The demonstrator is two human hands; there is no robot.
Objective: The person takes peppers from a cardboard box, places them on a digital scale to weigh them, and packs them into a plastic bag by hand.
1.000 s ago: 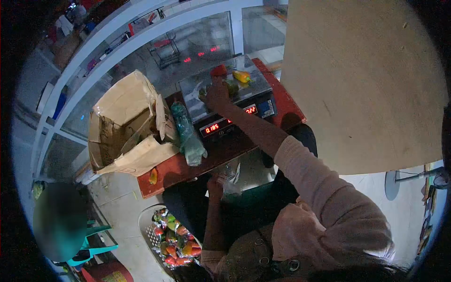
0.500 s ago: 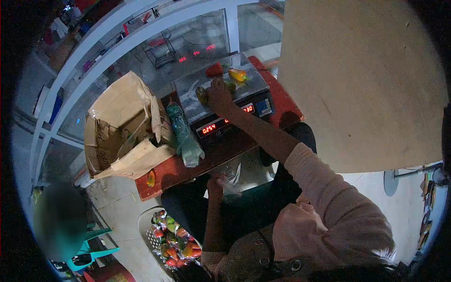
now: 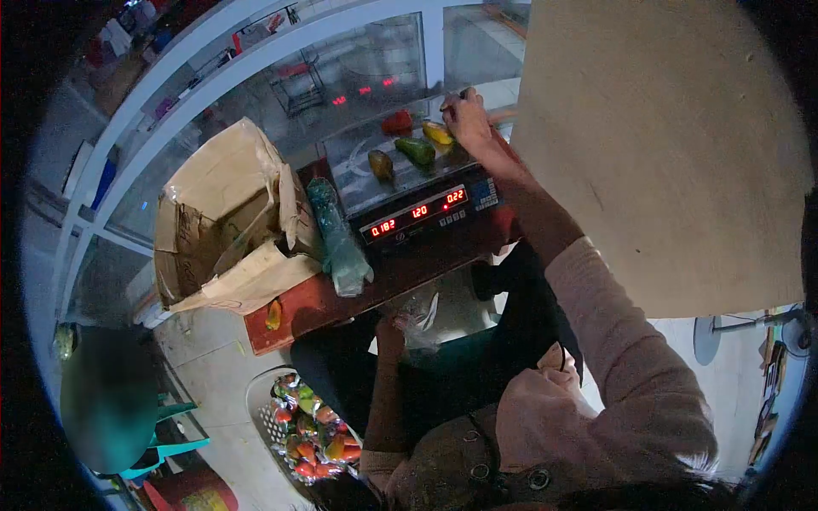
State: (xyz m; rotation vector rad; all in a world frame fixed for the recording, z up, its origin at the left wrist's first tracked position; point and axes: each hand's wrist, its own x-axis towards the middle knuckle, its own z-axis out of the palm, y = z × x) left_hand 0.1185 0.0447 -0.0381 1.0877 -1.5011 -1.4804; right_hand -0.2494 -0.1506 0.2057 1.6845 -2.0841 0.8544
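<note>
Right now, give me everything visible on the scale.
The scale is a digital counter type: flat, shiny grey plate that looks like metal, with a dark front panel. Three red readouts are lit, the middle one showing 1.20, the right one 0.22; small keys sit at the panel's right end. It rests on a red table. On the plate lie a red pepper, a yellow one, a green one and a brownish one. Whether the right hand touches it is unclear.

Pale pink long sleeves, dark trousers, dark patterned cloth with metal rings at the front
</note>
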